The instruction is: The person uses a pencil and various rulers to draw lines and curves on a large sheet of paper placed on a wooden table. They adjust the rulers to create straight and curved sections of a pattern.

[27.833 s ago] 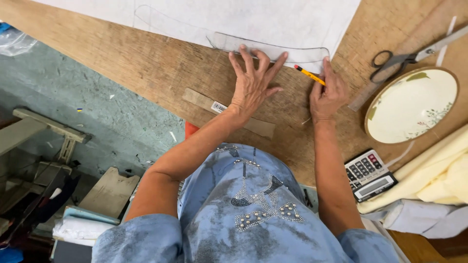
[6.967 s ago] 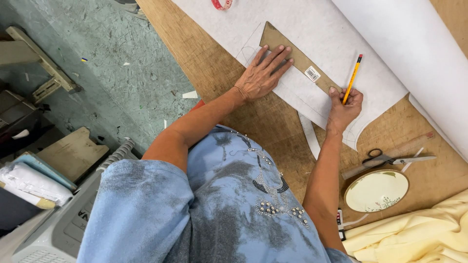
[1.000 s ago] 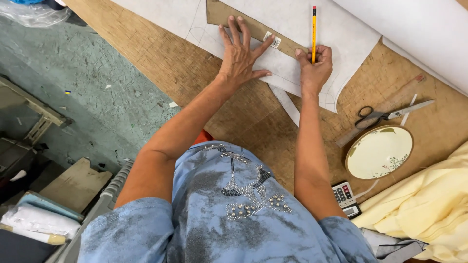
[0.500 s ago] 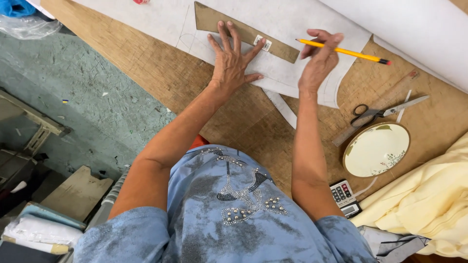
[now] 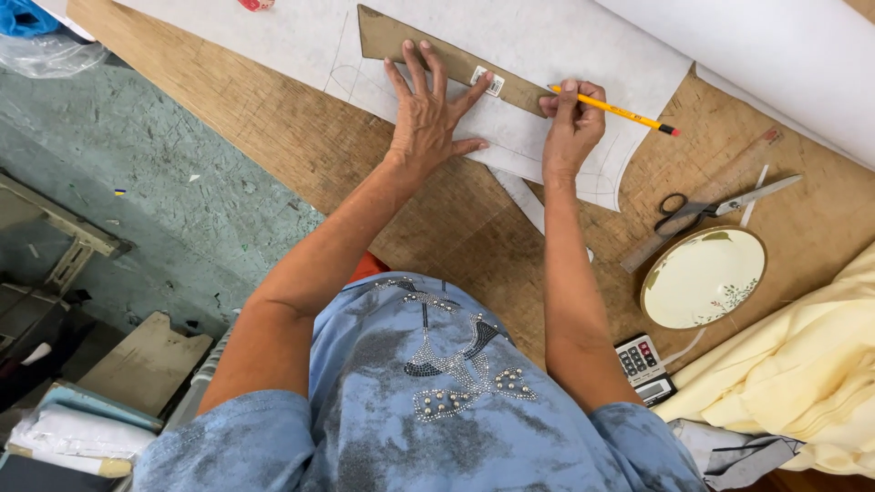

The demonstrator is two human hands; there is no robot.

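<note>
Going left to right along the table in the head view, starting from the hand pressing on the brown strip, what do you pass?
Left hand flat on the brown ruler → right hand holding the yellow pencil → scissors → yellow cloth.

Both bare arms stretch forward. The left hand (image 5: pixel 427 118) lies palm down, fingers (image 5: pixel 412 64) spread wide and flat. The right hand (image 5: pixel 571 123) is curled into a loose fist, index finger extended, pinching closed.
</note>
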